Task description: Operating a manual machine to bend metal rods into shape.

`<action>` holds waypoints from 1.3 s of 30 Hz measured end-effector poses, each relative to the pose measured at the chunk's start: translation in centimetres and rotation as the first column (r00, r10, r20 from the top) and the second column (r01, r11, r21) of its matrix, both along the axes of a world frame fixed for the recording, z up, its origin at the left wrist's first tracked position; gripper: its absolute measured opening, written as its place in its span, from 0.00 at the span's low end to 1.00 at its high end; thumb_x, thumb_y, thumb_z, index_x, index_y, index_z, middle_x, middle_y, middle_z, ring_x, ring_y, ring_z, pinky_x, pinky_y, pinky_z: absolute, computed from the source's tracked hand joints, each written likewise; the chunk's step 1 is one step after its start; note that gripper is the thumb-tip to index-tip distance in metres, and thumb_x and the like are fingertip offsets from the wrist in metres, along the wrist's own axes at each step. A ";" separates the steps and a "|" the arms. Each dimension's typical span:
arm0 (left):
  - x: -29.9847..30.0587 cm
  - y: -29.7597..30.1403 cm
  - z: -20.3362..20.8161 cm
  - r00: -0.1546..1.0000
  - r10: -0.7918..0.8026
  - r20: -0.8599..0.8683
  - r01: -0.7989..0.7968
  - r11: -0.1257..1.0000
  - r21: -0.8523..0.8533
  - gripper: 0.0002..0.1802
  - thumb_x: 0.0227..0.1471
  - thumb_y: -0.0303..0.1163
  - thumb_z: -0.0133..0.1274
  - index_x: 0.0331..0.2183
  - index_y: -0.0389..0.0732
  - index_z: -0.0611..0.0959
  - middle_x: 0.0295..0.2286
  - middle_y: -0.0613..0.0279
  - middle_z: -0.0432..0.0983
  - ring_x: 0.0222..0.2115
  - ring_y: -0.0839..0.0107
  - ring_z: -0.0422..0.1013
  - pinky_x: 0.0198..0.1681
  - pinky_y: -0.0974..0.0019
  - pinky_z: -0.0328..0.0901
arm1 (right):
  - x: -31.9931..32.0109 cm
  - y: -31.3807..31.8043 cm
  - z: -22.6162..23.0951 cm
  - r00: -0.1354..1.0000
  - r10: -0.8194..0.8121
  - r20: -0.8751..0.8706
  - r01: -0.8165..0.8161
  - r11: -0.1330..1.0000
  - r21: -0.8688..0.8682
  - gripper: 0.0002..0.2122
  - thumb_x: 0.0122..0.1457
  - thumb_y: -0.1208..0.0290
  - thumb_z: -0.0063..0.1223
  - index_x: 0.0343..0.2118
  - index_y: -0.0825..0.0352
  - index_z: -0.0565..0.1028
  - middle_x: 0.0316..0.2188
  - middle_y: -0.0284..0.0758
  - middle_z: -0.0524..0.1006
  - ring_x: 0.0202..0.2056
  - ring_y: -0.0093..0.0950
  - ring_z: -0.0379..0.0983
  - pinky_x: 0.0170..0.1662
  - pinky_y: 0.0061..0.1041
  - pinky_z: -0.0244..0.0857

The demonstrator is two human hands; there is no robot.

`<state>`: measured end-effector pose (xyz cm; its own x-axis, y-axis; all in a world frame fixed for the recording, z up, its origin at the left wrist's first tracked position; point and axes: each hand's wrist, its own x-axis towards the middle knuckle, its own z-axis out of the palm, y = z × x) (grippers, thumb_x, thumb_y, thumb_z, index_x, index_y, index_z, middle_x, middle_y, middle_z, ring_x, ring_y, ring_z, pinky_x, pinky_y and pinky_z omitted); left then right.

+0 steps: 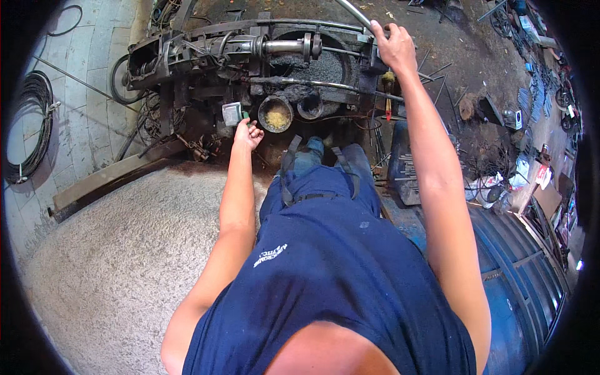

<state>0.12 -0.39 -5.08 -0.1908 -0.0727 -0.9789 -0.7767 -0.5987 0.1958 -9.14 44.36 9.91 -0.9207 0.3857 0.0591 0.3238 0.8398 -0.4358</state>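
A long machine [215, 53] with a bright metal shaft stretches across in front of me. My left hand [249, 134] is closed, its fingers curled in beside a small box with a pale face [232, 114] and a green part at its edge. What those fingers grip, if anything, is hidden. Farther out on the right, my right hand [396, 49] wraps over the lower end of a bright metal rod [354, 12] at the machine's far right. Close to my left hand hangs a round pot [275, 114] with yellowish stuff in it.
A darker pot [310, 106] sits right of the first. Coiled black cable [31, 122] lies at the far left. Pale rough material [125, 262] spreads at my left, a blue ribbed metal body [506, 262] at my right. Rods, tools and scrap litter the right floor.
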 end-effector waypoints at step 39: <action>0.3 -0.1 0.3 0.999 -0.035 -0.008 0.035 0.999 -0.017 0.16 0.60 0.41 0.42 0.30 0.38 0.71 0.09 0.72 0.49 0.09 0.76 0.45 0.27 0.67 0.59 | -0.3 -0.2 -0.3 1.000 0.010 0.018 -0.010 1.000 -0.019 0.35 0.57 0.37 0.40 0.46 0.71 0.75 0.44 0.53 0.74 0.48 0.49 0.70 0.52 0.43 0.63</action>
<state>0.40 -0.47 -4.80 -0.2017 -0.0823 -0.9760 -0.7953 -0.5679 0.2122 -9.47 44.16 9.64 -0.9254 0.3773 0.0350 0.3235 0.8348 -0.4455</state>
